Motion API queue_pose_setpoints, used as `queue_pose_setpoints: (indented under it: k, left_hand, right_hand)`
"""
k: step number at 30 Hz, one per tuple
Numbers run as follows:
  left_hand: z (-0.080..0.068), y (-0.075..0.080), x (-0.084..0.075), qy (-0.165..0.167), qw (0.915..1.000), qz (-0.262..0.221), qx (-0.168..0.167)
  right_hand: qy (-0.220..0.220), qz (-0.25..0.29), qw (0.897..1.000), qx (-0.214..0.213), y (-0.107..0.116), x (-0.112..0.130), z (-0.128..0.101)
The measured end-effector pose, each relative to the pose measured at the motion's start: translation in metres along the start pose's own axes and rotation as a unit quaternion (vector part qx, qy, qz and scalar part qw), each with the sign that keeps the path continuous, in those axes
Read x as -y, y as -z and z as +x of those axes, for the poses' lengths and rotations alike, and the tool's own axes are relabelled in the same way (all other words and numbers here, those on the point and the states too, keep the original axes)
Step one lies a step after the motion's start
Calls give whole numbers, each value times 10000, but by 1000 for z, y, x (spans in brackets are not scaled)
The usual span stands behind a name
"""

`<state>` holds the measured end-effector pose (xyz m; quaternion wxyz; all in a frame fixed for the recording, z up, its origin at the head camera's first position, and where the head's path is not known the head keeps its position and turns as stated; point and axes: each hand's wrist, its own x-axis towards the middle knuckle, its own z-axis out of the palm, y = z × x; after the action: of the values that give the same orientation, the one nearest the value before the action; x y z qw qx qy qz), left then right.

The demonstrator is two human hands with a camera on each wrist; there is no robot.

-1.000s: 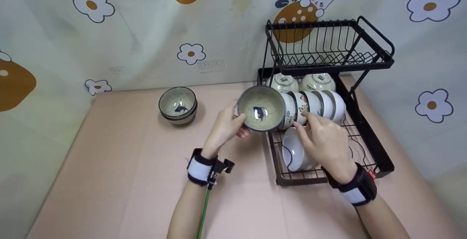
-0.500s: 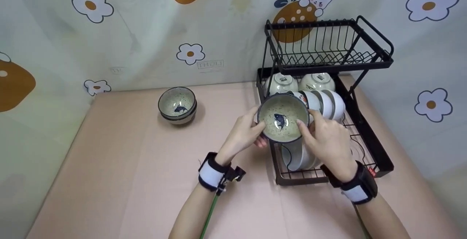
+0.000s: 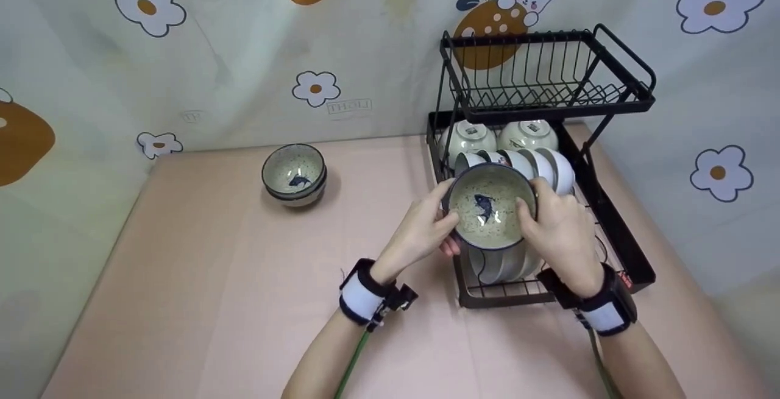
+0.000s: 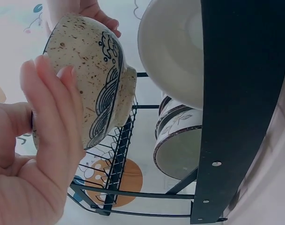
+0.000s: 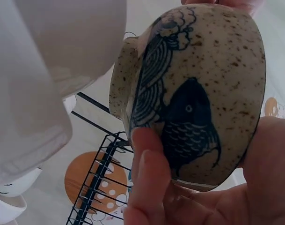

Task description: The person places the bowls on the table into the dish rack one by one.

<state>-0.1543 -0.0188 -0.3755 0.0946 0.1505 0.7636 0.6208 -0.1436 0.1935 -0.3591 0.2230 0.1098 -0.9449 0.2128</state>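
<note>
A speckled bowl (image 3: pixel 490 228) with a dark blue rim and a blue fish inside is held between both hands, over the front of the dish rack (image 3: pixel 506 301). My left hand (image 3: pixel 426 225) grips its left side, thumb at the rim and fingers against the outside. On the right side my right hand (image 3: pixel 563 231) pinches the wall, its thumb inside the bowl. The bowl's outside (image 5: pixel 208 84) in the right wrist view carries a blue fish and wave pattern. In the left wrist view, the bowl's foot (image 4: pixel 128 96) faces the rack.
Upright white bowls (image 3: pixel 557 170) stand in a row on the rack's lower tier, with overturned bowls (image 3: pixel 475 140) behind and more white bowls (image 3: pixel 496 265) in front. The upper black wire tier (image 3: pixel 548 103) overhangs the back. Two nested speckled bowls (image 3: pixel 294 173) sit on the table's left.
The left hand has carried the bowl right and toward the front, over the rack. My right hand has left the row of bowls and taken hold of this bowl's right side.
</note>
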Motion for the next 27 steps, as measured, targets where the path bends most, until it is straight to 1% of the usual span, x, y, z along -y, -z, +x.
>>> queue_pose_setpoints:
  k: [5,8,10,14,19,23,27]
  left_hand:
    - [0,-3,2,-167,9998,-22,42]
    - [0,-4,2,-161,9998,-80,103]
    - [0,-5,3,-128,9998,-122,135]
    - [2,-6,5,-34,9996,-192,185]
    - [2,-7,7,19,9996,-162,241]
    - [1,-10,8,-81,9996,-21,266]
    - [0,-13,8,-149,9995,112,243]
  right_hand:
    - [-123,175,9986,485,5,-2,3]
    - [-179,342,9971,651,7,-4,4]
    - [-180,430,9966,674,7,-5,5]
    - [-107,549,9968,575,5,-7,6]
    - [40,842,9959,323,3,-9,7]
    - [152,1013,9946,138,4,-10,7]
    - [171,1038,9945,-21,5,-11,7]
